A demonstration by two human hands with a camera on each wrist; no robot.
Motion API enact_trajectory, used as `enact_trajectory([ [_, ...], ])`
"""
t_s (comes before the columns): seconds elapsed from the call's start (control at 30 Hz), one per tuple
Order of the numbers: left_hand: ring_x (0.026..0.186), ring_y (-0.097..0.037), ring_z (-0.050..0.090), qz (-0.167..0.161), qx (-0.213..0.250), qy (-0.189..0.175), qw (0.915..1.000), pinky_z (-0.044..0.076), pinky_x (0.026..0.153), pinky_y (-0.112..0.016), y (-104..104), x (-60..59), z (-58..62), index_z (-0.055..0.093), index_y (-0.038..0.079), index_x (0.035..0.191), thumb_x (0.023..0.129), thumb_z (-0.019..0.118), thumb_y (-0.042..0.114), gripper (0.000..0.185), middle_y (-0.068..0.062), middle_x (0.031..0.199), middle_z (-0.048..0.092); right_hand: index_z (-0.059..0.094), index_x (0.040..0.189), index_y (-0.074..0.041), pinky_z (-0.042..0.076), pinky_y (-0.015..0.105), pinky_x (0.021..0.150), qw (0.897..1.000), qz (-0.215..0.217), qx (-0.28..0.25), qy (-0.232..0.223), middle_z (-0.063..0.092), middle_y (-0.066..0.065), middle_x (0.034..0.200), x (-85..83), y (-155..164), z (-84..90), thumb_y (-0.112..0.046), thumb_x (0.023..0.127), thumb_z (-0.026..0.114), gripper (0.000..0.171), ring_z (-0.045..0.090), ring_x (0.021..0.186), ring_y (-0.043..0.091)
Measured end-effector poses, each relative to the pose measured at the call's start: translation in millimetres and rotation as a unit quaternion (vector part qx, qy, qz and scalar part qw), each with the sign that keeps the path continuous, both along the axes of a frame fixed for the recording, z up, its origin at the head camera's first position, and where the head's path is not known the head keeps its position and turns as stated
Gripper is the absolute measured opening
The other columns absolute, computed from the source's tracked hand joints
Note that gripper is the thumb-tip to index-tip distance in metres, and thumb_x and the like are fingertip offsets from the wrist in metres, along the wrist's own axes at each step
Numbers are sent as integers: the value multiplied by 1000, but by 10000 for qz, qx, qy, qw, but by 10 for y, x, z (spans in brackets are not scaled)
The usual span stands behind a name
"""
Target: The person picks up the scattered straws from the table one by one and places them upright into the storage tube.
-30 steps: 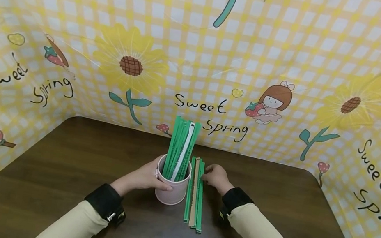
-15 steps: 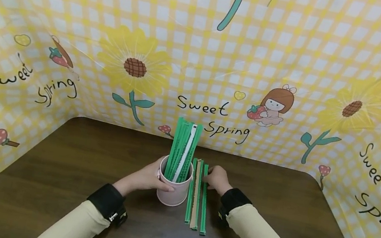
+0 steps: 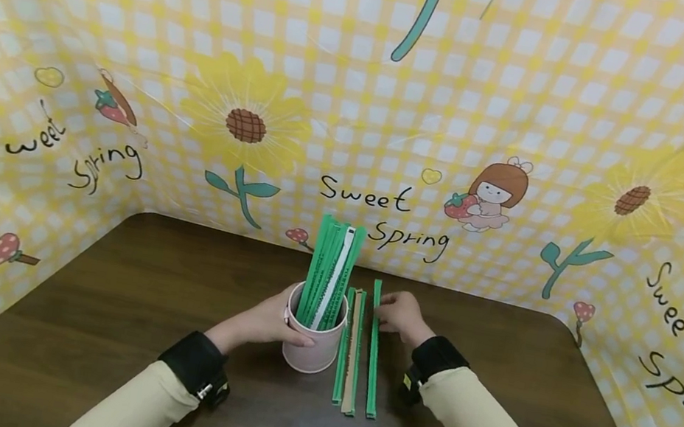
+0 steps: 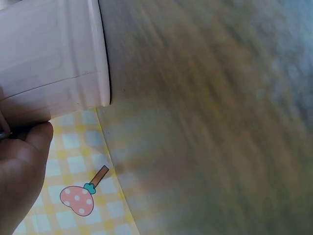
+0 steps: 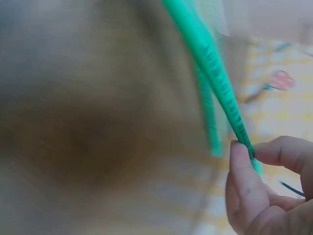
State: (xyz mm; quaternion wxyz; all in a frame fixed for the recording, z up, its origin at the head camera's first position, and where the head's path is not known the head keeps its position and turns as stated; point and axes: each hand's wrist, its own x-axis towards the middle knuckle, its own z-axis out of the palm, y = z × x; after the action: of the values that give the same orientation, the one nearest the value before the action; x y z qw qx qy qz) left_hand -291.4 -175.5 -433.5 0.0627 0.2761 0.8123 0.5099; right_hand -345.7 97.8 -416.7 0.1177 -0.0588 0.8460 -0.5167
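Observation:
In the head view my left hand (image 3: 261, 316) grips the side of a pale pink bucket (image 3: 307, 357), with the thumb across its front. Several green wrapped straws (image 3: 317, 269) and a white one (image 3: 330, 286) stand upright in it, leaning slightly right. To the right, my right hand (image 3: 402, 316) pinches a green wrapped straw (image 3: 373, 360) near its far end. The right wrist view shows thumb and finger on this straw (image 5: 215, 68), which has dark print. Between it and the bucket, green wrapped straws (image 3: 338, 385) and a brown one (image 3: 352, 353) lie on the table.
The dark brown wooden table (image 3: 118, 312) has a yellow checked cloth (image 3: 304, 110) behind it and at both sides. The bucket stands close to the loose straws on its right.
My right hand has drawn one green straw rightward, apart from the others, and slightly toward the far side. My left hand keeps its hold on the bucket.

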Motion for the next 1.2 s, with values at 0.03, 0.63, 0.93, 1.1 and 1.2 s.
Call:
enact_trajectory([
  [0.03, 133, -36, 51, -10, 30, 25, 10000, 43, 109, -50, 4, -6, -6, 24, 0, 157, 79, 89, 22, 103, -24, 148, 47, 48, 140, 17, 60, 45, 90, 9999, -52, -82, 111, 55, 37, 134, -12, 14, 75, 2, 99, 55, 44, 64, 114, 48],
  [0.63, 132, -33, 51, -5, -29, 24, 10000, 44, 109, -43, -11, -38, -8, 24, 1, 156, 79, 89, 23, 103, -23, 148, 46, 46, 144, 6, 57, 16, 82, 9220, -514, -2625, 2799, 53, -2, 107, 257, -132, 1484, 2, 100, 56, 45, 56, 92, 1],
  [0.93, 133, -35, 51, -35, 27, 60, 10000, 43, 110, -48, -6, -32, -24, 25, 1, 157, 79, 89, 21, 103, -23, 147, 48, 52, 138, 8, 51, 12, 77, 9365, -426, -1782, 2990, 59, 23, 115, 212, -303, 1094, 1, 99, 60, 41, 57, 91, -1],
  [1.1, 133, -35, 50, -63, 98, 25, 9999, 42, 110, -50, -3, -25, -19, 24, 1, 157, 78, 89, 21, 104, -24, 148, 47, 52, 138, 10, 49, 15, 84, 9412, -314, -1529, 2995, 60, 29, 117, 218, -369, 880, 3, 98, 60, 41, 65, 103, 30],
  [1.2, 133, -35, 50, -95, 120, 17, 9999, 42, 110, -48, -1, -23, -26, 23, 1, 157, 79, 89, 21, 104, -24, 149, 46, 53, 137, 9, 49, 17, 84, 9451, -315, -1401, 2935, 61, 30, 117, 238, -402, 757, 2, 98, 61, 40, 62, 109, 41],
])
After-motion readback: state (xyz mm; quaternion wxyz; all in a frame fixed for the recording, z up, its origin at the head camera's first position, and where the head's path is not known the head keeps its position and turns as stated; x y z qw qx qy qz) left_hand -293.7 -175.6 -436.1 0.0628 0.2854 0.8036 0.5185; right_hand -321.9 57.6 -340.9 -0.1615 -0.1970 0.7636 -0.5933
